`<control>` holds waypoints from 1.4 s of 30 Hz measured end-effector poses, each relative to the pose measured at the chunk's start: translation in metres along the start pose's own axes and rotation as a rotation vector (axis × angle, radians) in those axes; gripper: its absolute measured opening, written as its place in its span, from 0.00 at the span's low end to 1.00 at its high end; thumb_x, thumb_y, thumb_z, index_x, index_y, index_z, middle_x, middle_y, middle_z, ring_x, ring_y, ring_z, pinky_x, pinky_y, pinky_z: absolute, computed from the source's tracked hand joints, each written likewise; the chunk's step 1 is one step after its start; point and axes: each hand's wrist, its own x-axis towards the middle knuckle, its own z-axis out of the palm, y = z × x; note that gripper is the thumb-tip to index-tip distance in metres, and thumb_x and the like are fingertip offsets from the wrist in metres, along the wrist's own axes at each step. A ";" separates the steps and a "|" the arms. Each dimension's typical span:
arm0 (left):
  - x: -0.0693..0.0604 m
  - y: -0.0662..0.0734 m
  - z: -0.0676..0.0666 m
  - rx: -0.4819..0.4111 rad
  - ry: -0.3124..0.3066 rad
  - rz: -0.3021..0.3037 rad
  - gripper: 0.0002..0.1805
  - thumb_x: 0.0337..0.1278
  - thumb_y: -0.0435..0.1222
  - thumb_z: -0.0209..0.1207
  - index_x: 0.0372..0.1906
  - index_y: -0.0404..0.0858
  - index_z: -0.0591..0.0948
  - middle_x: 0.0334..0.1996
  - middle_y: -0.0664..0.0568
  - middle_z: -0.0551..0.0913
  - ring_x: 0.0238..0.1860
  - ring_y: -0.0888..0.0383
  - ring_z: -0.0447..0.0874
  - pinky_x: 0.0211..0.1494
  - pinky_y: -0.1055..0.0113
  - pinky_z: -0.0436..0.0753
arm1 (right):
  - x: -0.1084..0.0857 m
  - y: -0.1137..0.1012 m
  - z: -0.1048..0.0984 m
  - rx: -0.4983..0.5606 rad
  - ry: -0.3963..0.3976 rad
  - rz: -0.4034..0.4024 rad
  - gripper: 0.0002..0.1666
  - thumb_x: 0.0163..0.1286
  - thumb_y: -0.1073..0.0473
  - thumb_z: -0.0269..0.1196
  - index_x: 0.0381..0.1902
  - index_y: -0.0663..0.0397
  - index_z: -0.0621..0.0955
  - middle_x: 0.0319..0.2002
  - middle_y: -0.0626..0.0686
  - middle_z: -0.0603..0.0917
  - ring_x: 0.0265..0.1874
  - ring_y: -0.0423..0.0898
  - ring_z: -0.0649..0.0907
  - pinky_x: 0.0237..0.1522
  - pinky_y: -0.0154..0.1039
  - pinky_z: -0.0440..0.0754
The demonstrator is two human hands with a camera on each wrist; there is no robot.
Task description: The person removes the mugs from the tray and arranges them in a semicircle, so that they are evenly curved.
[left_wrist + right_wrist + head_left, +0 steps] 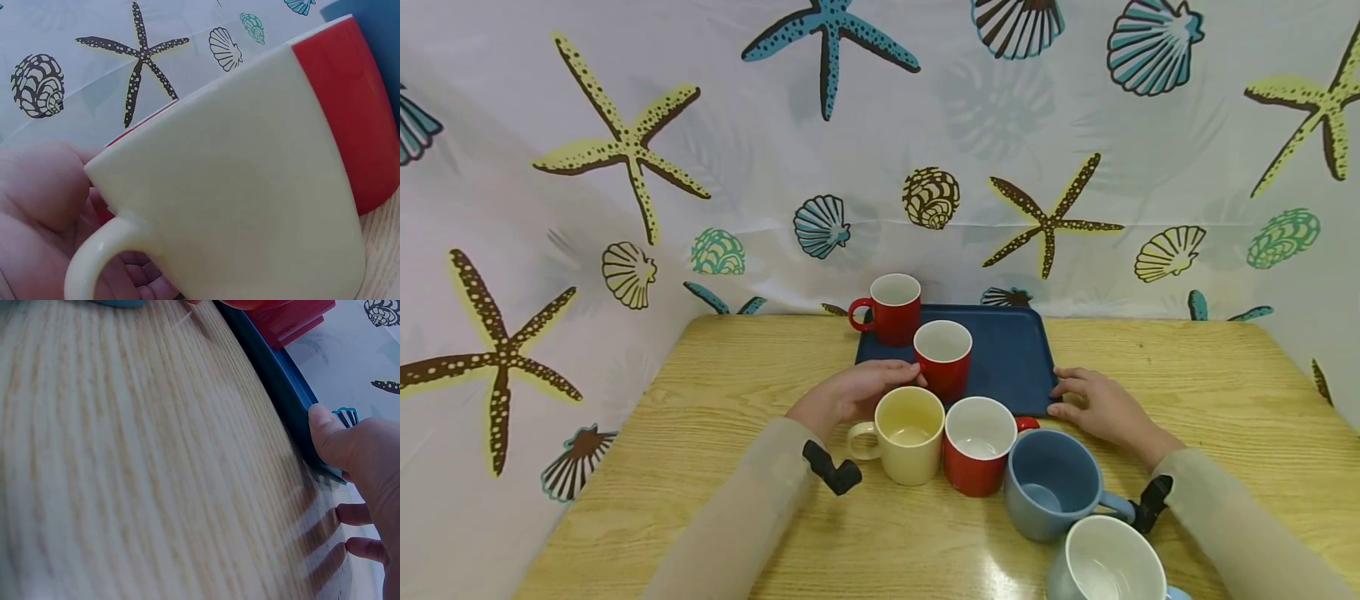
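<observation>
The left hand (pixel 857 392) grips a red mug (pixel 943 358) with a white inside at its left side, over the front of the blue tray (pixel 1007 350). The mug's handle is mostly hidden; a bit of red shows by the fingers in the left wrist view. A cream mug (pixel 231 181) stands close in front of this hand. At the tray's front right corner, the right hand (pixel 1101 408) holds the rim with thumb and forefinger; its other fingers are spread beside the tray. Another red mug (pixel 898 312) stands at the tray's back left, handle to the left.
In front of the tray a third red mug (pixel 977 450) stands beside the cream one. A blue mug (pixel 1045 492) and a white-lined mug (pixel 1105 567) follow toward the right forearm. The wooden table (pixel 760 342) ends against a cloth (pixel 760 167) patterned with starfish and shells.
</observation>
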 end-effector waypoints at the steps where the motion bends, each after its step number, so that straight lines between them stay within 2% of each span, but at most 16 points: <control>1: 0.000 0.000 0.000 -0.002 -0.005 0.005 0.15 0.66 0.46 0.51 0.44 0.38 0.77 0.40 0.47 0.78 0.42 0.53 0.75 0.45 0.64 0.78 | 0.000 0.000 0.000 0.000 0.003 -0.003 0.22 0.62 0.45 0.63 0.45 0.54 0.83 0.62 0.62 0.69 0.62 0.63 0.65 0.59 0.62 0.61; 6: 0.001 -0.001 0.000 -0.003 -0.019 0.033 0.12 0.68 0.44 0.49 0.37 0.39 0.76 0.34 0.49 0.77 0.37 0.55 0.74 0.40 0.67 0.77 | -0.001 0.002 0.002 0.002 0.015 -0.013 0.20 0.62 0.45 0.63 0.44 0.54 0.83 0.62 0.62 0.70 0.61 0.63 0.66 0.58 0.62 0.62; 13: 0.002 -0.003 -0.001 0.001 0.010 0.073 0.14 0.67 0.47 0.49 0.35 0.40 0.75 0.32 0.49 0.73 0.38 0.53 0.71 0.37 0.66 0.76 | 0.000 0.004 0.002 0.006 0.017 -0.008 0.20 0.62 0.45 0.63 0.44 0.53 0.83 0.62 0.61 0.70 0.61 0.63 0.66 0.59 0.62 0.62; 24: 0.004 -0.003 -0.002 -0.030 0.063 0.118 0.13 0.68 0.44 0.49 0.32 0.39 0.71 0.31 0.49 0.70 0.36 0.53 0.69 0.36 0.65 0.73 | 0.001 0.004 0.001 0.005 0.017 -0.007 0.21 0.62 0.44 0.63 0.44 0.53 0.83 0.62 0.61 0.70 0.61 0.63 0.66 0.58 0.63 0.62; 30: 0.001 -0.001 -0.006 0.031 0.118 0.152 0.14 0.67 0.45 0.49 0.32 0.38 0.71 0.32 0.48 0.69 0.35 0.53 0.69 0.36 0.65 0.73 | 0.001 0.004 0.002 0.001 0.017 -0.005 0.21 0.62 0.44 0.63 0.44 0.52 0.83 0.62 0.61 0.70 0.61 0.63 0.66 0.59 0.63 0.61; 35: -0.005 0.001 -0.009 0.048 0.134 0.170 0.15 0.67 0.46 0.49 0.33 0.37 0.70 0.32 0.48 0.69 0.34 0.52 0.69 0.38 0.65 0.73 | 0.001 0.002 0.000 0.001 0.020 -0.009 0.20 0.62 0.46 0.63 0.44 0.53 0.83 0.62 0.61 0.70 0.61 0.63 0.66 0.59 0.63 0.61; 42: -0.011 0.000 -0.020 0.042 0.137 0.170 0.16 0.66 0.48 0.50 0.33 0.38 0.69 0.36 0.47 0.71 0.40 0.51 0.75 0.47 0.62 0.77 | 0.000 0.002 0.001 -0.002 0.018 -0.012 0.20 0.62 0.45 0.63 0.44 0.53 0.83 0.62 0.61 0.70 0.61 0.63 0.66 0.58 0.63 0.62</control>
